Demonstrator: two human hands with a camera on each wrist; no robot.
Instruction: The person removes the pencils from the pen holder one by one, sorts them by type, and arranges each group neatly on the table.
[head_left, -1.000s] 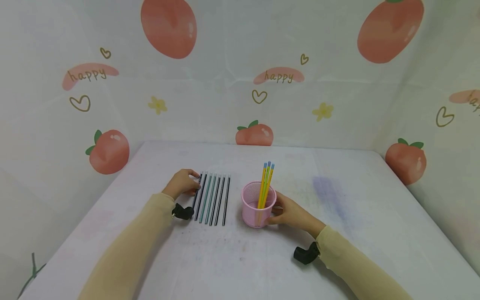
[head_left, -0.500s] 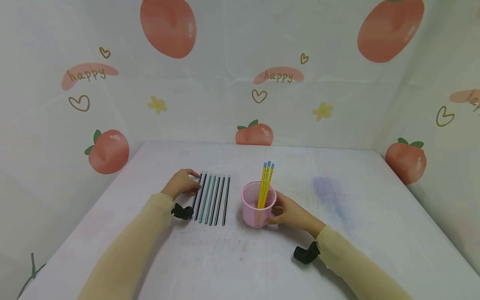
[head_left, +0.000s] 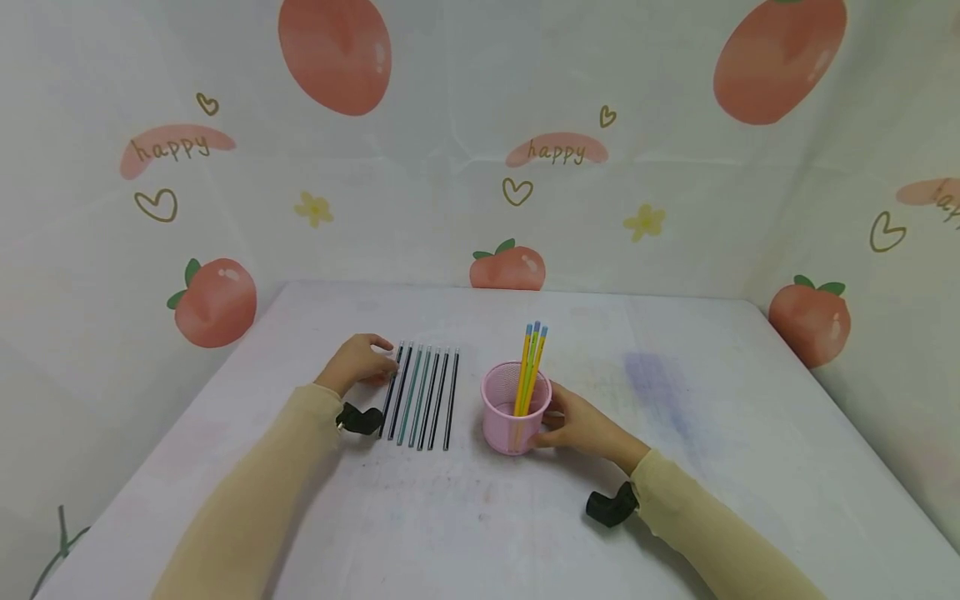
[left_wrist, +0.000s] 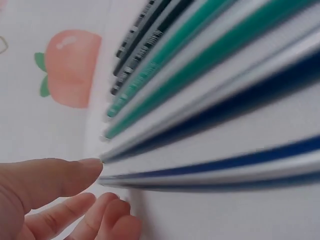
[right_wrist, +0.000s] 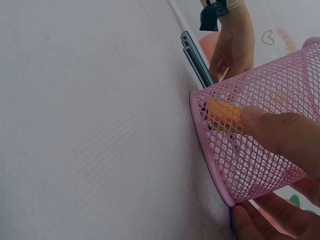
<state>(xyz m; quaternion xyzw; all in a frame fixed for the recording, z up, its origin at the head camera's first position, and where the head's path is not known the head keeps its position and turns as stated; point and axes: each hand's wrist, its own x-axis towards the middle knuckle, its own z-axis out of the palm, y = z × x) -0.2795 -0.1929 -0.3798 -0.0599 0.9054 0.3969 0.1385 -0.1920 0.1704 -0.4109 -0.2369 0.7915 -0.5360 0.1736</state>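
Note:
Several dark and green pencils lie side by side in a row on the table, with blue and green ones close up in the left wrist view. My left hand is at the row's left side, by the far end of the leftmost dark pencil. Its thumb is near the pencil ends, its other fingers loosely bent, with nothing between them. To the right, a pink mesh pen holder stands upright with yellow pencils leaning inside. My right hand grips the holder's right side, thumb on the mesh.
A white tabletop with faint coloured smudges carries everything. Behind it hangs a white cloth printed with peaches, hearts and "happy". Each wrist wears a black camera mount, the right one sitting low over the table.
My left hand has shifted slightly left, away from the leftmost pencil. The right hand and the pen holder have stayed in place.

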